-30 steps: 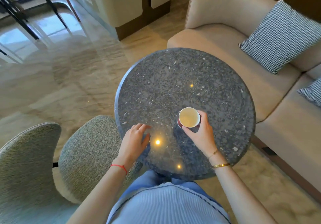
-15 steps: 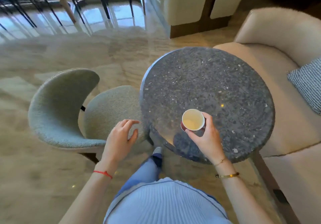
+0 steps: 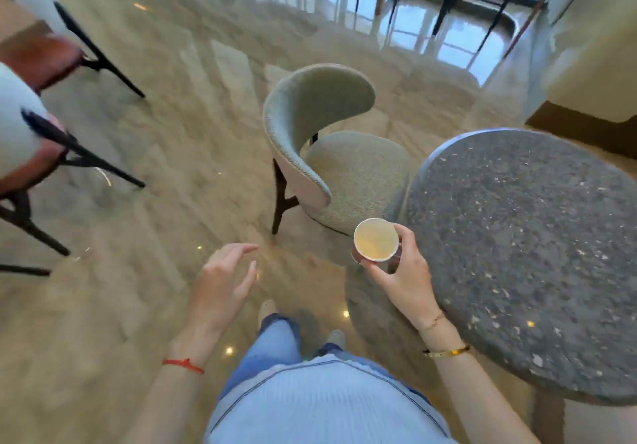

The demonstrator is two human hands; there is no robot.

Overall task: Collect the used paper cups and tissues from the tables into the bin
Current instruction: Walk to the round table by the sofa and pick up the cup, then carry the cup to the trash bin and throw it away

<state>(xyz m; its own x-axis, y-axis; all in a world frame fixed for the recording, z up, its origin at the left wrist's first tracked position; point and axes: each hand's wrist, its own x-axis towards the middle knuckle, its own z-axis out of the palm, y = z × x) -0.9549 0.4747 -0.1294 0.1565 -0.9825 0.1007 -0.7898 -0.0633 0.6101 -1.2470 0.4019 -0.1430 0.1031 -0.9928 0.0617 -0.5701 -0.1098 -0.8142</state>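
The right hand (image 3: 405, 280), its grip wrapped round the white paper cup (image 3: 376, 239), carries it upright off the left edge of the round speckled grey stone counter (image 3: 524, 254), presumably binward, while the left hand (image 3: 222, 287) hangs loose-fingered and empty.

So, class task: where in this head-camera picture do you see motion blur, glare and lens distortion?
Head view: the red-and-white chairs at the left edge are smeared by motion blur; the glossy floor near the windows shows glare, with small lamp glints nearer the feet; the round table looks stretched by the wide-angle lens; the paper cup in the right hand stays fairly sharp.
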